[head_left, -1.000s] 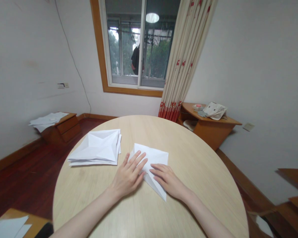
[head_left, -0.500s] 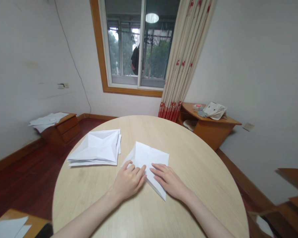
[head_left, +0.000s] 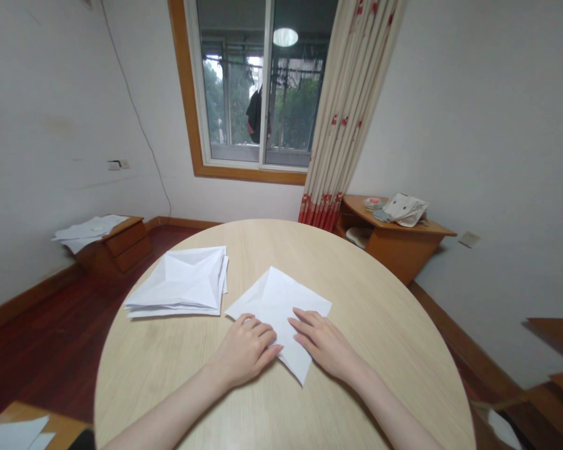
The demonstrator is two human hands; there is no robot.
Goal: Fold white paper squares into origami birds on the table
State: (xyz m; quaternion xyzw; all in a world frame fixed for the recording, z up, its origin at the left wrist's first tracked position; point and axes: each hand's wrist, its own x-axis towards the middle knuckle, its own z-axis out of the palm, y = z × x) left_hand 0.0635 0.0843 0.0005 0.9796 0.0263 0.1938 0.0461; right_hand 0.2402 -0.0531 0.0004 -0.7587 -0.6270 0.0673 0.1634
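Observation:
A folded sheet of white paper [head_left: 281, 294] lies on the round wooden table [head_left: 356, 269], one corner pointing away from me and another toward me. On its left lower part rests my left hand [head_left: 248, 349], fingers curled, its fingertips near the paper's lower edge; whether they pinch anything is hidden. My right hand [head_left: 326, 344] lies on the paper's right side with fingers stretched out and slightly apart. Left of this sheet is a stack of folded white papers [head_left: 182, 281].
Behind the table on the right stands a wooden corner cabinet [head_left: 394, 250] with a cloth bag [head_left: 403, 208] on it. A small drawer unit [head_left: 129, 244] holding papers is at the left. More paper [head_left: 16, 432] lies on a surface at lower left.
The sheet has turned a little and spread flatter, its left part now down on the table and its right corner farther right. Both hands have shifted slightly with it.

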